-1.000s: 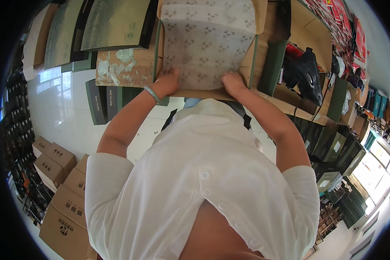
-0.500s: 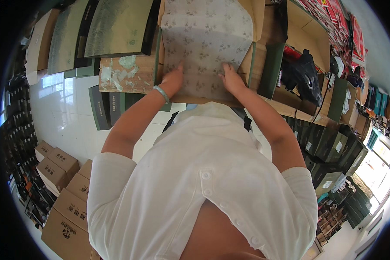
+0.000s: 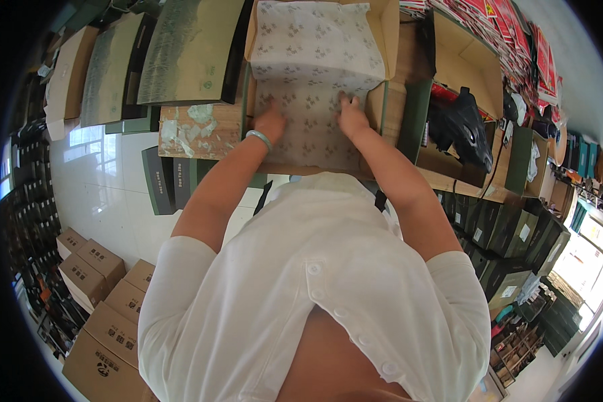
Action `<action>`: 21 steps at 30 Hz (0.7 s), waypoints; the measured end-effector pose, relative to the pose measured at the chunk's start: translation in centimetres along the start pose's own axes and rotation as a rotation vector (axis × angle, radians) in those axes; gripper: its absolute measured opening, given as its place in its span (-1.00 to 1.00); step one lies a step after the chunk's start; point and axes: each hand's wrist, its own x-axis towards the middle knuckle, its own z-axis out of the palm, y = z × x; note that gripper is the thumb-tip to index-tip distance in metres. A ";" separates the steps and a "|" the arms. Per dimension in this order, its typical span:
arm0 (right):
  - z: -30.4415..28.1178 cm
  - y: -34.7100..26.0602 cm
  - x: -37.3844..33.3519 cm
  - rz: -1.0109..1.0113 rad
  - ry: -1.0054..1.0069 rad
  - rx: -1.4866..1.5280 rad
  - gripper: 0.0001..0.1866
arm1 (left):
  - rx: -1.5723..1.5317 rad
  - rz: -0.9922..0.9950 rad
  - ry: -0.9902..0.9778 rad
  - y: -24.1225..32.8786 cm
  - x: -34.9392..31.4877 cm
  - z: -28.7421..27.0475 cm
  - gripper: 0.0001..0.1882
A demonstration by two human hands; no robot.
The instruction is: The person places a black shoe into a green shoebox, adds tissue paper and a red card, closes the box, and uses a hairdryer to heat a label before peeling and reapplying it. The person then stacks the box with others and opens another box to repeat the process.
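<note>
White patterned tissue paper (image 3: pixel 311 130) lines the open cardboard box (image 3: pixel 376 107) in my head view, between and beyond my hands. My left hand (image 3: pixel 270 122) and right hand (image 3: pixel 353 118) lie on it unclenched, grasping nothing; set near opposite side walls, they seem placed to press it flat. Past my right hand, another open box (image 3: pixel 413 120) stands on the wooden table (image 3: pixel 231 120).

1. Floor (image 3: pixel 124 218): pale, glossy tiles with thin joints; bright patches of light reflect at the left.
2. Table (image 3: pixel 231 127): wooden, its left end marked with pale, peeling scraps.
3. Window (image 3: pixel 578 262): at the right, divided into panes, glaring white.
4. Rack (image 3: pixel 518 348): lower right, tiered and loaded.
5. Shelves (image 3: pixel 32 214): left edge, dark crowded rows, contents too small to tell.
</note>
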 end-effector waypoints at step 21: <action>0.2 2.1 3.8 0.117 0.047 0.153 -0.14 | -0.009 0.029 0.064 1.5 2.5 -3.6 -0.47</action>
